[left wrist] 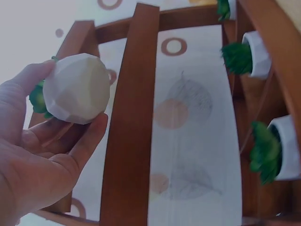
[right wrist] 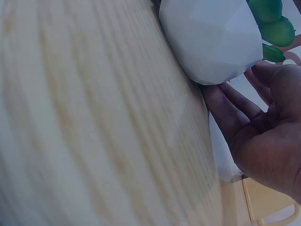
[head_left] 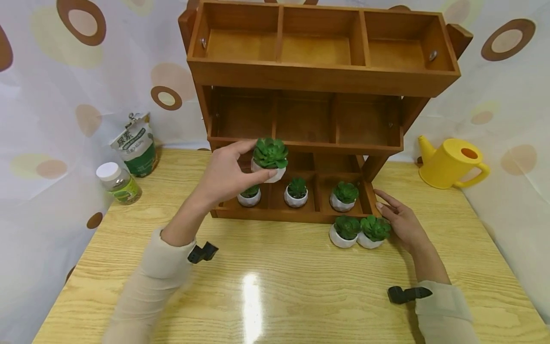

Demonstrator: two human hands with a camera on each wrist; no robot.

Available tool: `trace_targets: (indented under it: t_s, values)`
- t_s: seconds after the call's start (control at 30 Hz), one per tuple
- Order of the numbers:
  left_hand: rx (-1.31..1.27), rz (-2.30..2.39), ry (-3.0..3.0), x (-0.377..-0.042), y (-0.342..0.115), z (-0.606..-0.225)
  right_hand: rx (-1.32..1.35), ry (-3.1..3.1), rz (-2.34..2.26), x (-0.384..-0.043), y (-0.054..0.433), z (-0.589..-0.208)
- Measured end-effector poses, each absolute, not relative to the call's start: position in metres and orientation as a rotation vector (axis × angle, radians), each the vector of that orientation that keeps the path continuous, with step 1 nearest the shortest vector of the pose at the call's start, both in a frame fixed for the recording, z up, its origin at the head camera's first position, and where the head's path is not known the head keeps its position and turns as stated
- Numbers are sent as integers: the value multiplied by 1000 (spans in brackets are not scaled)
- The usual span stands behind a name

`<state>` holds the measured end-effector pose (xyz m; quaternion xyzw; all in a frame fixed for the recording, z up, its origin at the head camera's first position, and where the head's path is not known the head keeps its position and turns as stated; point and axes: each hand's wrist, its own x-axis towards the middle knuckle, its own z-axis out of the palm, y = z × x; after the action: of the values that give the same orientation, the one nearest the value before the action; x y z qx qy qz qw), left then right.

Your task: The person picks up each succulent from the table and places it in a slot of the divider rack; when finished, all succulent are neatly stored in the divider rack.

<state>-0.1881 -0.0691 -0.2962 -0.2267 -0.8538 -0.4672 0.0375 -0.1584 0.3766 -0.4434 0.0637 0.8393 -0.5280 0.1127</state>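
Observation:
My left hand (head_left: 225, 172) grips a white faceted pot with a green succulent (head_left: 270, 154), raised in front of the wooden shelf (head_left: 324, 81). In the left wrist view, the thumb and fingers close around the pot (left wrist: 77, 88), whose base faces the camera. My right hand (head_left: 404, 222) rests at the right end of the shelf's lowest tier, fingers extended and holding no pot. Beside it on the table stand two potted succulents, one (head_left: 372, 232) close to the hand and another (head_left: 344, 231) to its left. The lowest tier bears potted plants on the left (head_left: 249, 196), middle (head_left: 296, 192) and right (head_left: 343, 196).
A yellow watering can (head_left: 453, 163) stands at the right on the wooden table (head_left: 309, 286). Over on the left are a clear jar with a white lid (head_left: 119, 183) and a clipped green-and-white bag (head_left: 136, 145). A patterned cloth (head_left: 51, 143) hangs behind.

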Motion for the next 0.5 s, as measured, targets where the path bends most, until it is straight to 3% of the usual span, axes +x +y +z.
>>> trace_targets:
  t_s: [0.5]
  values:
    - [-574,-1467,-2479,-220,-91,-277,197,2455,-1543,-160,379,-444]
